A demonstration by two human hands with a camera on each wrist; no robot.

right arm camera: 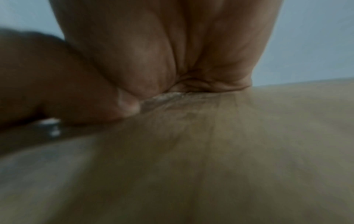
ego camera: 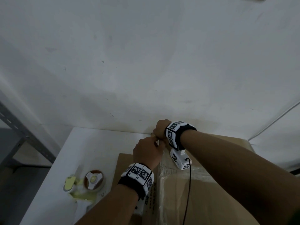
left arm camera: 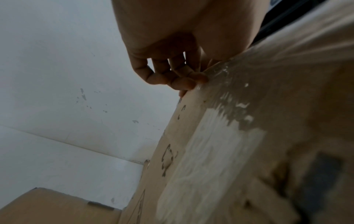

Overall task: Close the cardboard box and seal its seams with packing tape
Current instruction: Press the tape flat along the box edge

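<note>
The closed cardboard box [ego camera: 203, 192] lies on the white table [ego camera: 81, 151], its far edge against the wall. A strip of clear packing tape [ego camera: 164, 176] runs along its top seam toward that edge. My left hand [ego camera: 155, 140] is at the far edge, fingers curled. In the left wrist view its fingertips [left arm camera: 191, 81] pinch the crinkled tape end [left arm camera: 216, 72] against the box [left arm camera: 182, 151]. My right hand [ego camera: 159, 129] is bent over the same edge, its palm [right arm camera: 191, 60] down on the box top [right arm camera: 210, 151]. Its fingers are hidden behind the edge.
A tape dispenser with a brown roll [ego camera: 94, 179] and a yellow-handled tool [ego camera: 69, 184] lie on the table left of the box. A grey metal shelf upright [ego camera: 24, 132] stands at far left. A black cable [ego camera: 189, 184] hangs across the box top. Another cardboard surface [left arm camera: 47, 207] shows below.
</note>
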